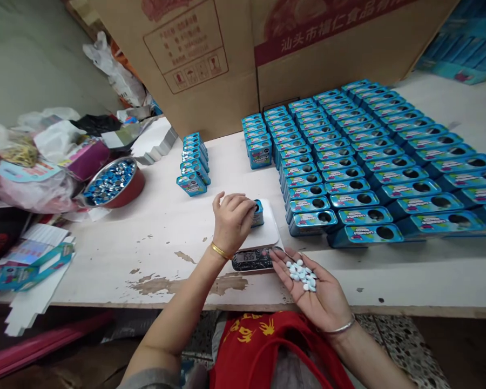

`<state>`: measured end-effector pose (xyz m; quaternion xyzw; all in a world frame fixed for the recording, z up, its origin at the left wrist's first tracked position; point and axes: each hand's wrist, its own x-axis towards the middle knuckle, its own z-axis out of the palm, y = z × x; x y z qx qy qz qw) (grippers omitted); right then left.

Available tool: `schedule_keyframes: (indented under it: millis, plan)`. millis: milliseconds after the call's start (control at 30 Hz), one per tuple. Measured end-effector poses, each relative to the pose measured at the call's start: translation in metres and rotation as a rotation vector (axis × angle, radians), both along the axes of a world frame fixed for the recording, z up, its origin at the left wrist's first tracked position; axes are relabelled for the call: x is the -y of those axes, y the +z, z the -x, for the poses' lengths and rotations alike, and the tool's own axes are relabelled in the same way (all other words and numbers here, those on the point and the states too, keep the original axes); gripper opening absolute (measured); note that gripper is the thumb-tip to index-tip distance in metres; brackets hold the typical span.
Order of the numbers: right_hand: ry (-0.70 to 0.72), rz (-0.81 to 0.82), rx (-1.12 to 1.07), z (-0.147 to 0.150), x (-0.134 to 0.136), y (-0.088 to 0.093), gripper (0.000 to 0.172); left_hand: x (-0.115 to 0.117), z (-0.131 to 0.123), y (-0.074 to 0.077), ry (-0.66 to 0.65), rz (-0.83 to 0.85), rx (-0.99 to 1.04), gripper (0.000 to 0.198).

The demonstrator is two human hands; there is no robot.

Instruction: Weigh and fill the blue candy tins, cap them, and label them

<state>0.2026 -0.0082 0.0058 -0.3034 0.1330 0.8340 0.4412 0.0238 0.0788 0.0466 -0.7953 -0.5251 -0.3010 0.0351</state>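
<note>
A small blue tin (pixel 258 215) with a round hole in its top stands on a white digital scale (pixel 269 222). My left hand (pixel 233 219) is closed around the tin's left part, its fingertips beside the hole and hiding the rest. The scale's display (pixel 248 257) appears to read 153.6. My right hand (pixel 314 294) lies palm up at the scale's front right corner, cupping a small heap of white and pale blue candies (pixel 302 274). Its fingertips are close to the scale's dark front panel.
Rows of blue tins (pixel 364 186) with holes upward fill the right side. A short row of tins (pixel 193 167) stands at back left. A red bowl (pixel 132 188) of blue and silver pieces sits left, near plastic bags (pixel 28 178). Large cardboard boxes (pixel 235 70) block the back.
</note>
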Motion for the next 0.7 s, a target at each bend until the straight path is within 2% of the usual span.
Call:
schedule_keyframes:
  millis: [133, 267, 467, 600, 700]
  plan:
    - [-0.036, 0.006, 0.037, -0.010, -0.003, -0.005, 0.029, 0.009, 0.007, 0.008, 0.085, -0.097, 0.107, 0.018]
    - [-0.106, 0.003, 0.117, -0.028, -0.004, -0.017, 0.026, 0.015, 0.028, 0.015, 0.158, -0.124, 0.249, 0.013]
    - [-0.166, 0.103, 0.196, -0.048, -0.001, -0.032, 0.029, 0.020, 0.051, 0.004, 0.209, -0.066, 0.276, 0.010]
    - [-0.167, 0.152, 0.205, -0.047, 0.000, -0.032, 0.029, 0.019, 0.051, -0.001, 0.199, -0.043, 0.289, 0.009]
    - [-0.166, 0.130, 0.207, -0.047, 0.000, -0.034, 0.029, 0.018, 0.049, -0.002, 0.188, -0.031, 0.288, 0.009]
